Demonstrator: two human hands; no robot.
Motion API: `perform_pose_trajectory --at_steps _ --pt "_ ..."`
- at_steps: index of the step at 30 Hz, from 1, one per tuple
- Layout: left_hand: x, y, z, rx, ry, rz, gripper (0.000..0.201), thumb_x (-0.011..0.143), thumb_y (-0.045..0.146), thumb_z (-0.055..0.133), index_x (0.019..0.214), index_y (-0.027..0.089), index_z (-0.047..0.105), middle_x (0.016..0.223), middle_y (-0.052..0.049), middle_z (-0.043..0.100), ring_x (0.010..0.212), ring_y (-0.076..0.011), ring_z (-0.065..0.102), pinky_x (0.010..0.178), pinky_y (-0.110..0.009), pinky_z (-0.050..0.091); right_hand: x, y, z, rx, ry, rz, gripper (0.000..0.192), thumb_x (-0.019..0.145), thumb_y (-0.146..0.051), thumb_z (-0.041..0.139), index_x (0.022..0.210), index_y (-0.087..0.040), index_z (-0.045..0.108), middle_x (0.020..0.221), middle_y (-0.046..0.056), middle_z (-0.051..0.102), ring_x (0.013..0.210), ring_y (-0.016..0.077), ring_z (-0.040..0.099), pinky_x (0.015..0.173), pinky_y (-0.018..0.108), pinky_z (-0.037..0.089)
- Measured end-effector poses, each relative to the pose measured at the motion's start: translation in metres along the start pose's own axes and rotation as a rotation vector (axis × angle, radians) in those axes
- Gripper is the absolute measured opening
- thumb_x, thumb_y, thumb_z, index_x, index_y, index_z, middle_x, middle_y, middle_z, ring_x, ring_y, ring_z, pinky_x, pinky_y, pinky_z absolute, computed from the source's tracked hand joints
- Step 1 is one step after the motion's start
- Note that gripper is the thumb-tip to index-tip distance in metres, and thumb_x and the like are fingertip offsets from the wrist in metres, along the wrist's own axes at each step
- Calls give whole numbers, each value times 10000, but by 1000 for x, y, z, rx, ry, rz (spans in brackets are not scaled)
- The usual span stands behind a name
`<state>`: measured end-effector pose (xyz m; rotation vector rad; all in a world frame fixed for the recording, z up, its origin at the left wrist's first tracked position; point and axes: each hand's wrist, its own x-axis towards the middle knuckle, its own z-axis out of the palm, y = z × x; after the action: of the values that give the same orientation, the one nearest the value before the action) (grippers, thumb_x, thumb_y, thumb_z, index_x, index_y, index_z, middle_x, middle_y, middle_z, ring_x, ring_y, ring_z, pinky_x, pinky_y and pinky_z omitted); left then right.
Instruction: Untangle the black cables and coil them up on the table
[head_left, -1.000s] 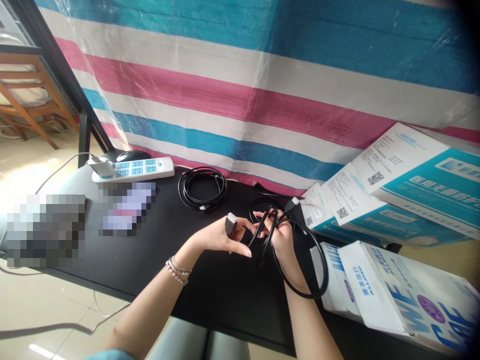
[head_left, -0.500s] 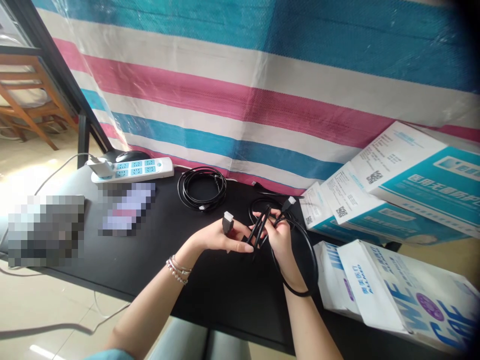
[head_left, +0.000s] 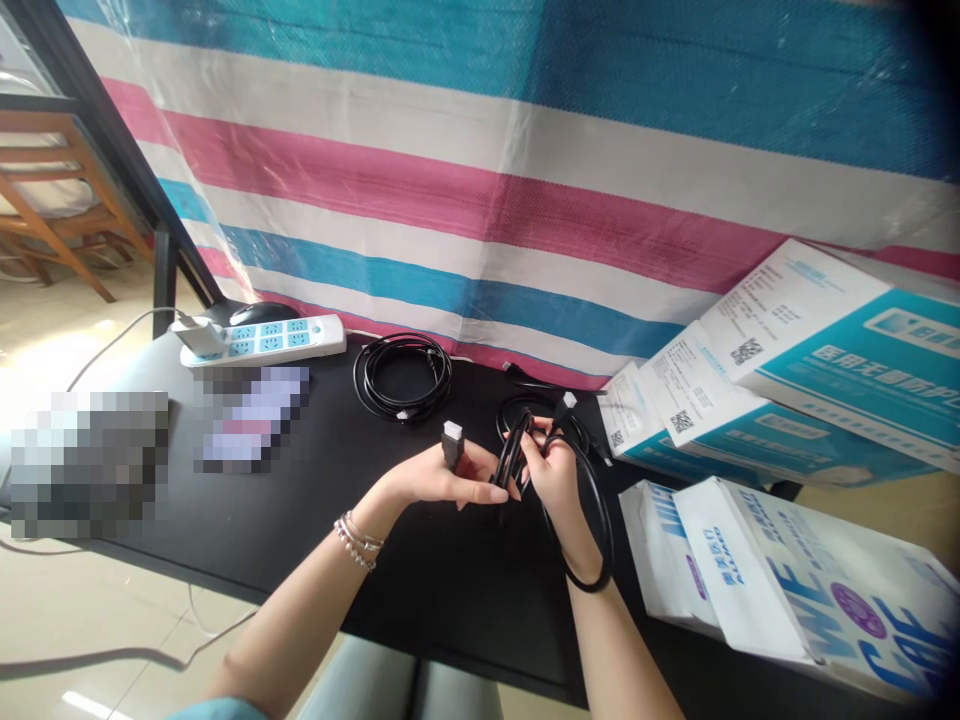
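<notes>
Between my hands is a black cable [head_left: 512,450], gathered in several parallel strands. My left hand [head_left: 442,475] grips the strands between thumb and fingers, and one of the cable's plugs [head_left: 453,447], with a pale cap, sticks up above its knuckles. The fingers of my right hand [head_left: 553,470] are closed on the same bundle from the other side. A second pale-tipped plug [head_left: 565,406] stands above that hand. One loose loop of cable hangs down across my right wrist. My fingers partly hide the bundle.
A coiled black cable [head_left: 403,378] lies behind my left hand, and another [head_left: 517,408] behind my right. A white power strip [head_left: 281,341] with a plugged-in adapter sits at the back left. Blue-and-white cartons [head_left: 720,400] and opened white boxes [head_left: 765,575] line the right side. A striped sheet [head_left: 450,200] hangs behind the black table [head_left: 315,530].
My right hand has moved slightly left, closer to my left hand. The strands sit tighter together, and the hanging loop has narrowed and shifted left. My left hand stays nearly still.
</notes>
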<state>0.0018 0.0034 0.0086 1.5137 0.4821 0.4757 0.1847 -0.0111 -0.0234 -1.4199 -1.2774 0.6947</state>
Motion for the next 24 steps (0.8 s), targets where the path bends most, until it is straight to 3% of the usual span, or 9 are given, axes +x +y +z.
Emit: perform_pose_trajectory --at_steps 6,14,19,24 --pt "1 4 4 -80 27 5 273 678 349 674 766 91 660 638 -17 607 455 -45 437 409 -167 370 1 9 -1 -55 -27 56 419 774 -461 532 1036 -136 555 798 96 709 396 144 603 272 208 393" --pt "2 2 7 -70 33 4 288 686 347 670 844 106 676 595 9 534 491 -60 439 428 -169 379 0 19 -2 -47 17 33 432 800 -417 519 1139 -151 550 827 84 699 491 172 651 338 225 459" --pt "7 -4 17 -105 16 68 409 632 469 688 872 137 678 603 33 427 509 -65 400 448 -185 352 -3 15 -2 -291 72 -26 357 812 -328 487 1095 -140 597 779 76 701 503 159 650 520 260 524" --pt "9 -5 21 -61 31 162 464 536 470 752 823 115 666 644 13 454 573 -81 390 506 -203 322 -3 14 0 -391 77 -29 349 799 -306 462 1033 -104 624 627 62 676 501 175 645 541 258 507"
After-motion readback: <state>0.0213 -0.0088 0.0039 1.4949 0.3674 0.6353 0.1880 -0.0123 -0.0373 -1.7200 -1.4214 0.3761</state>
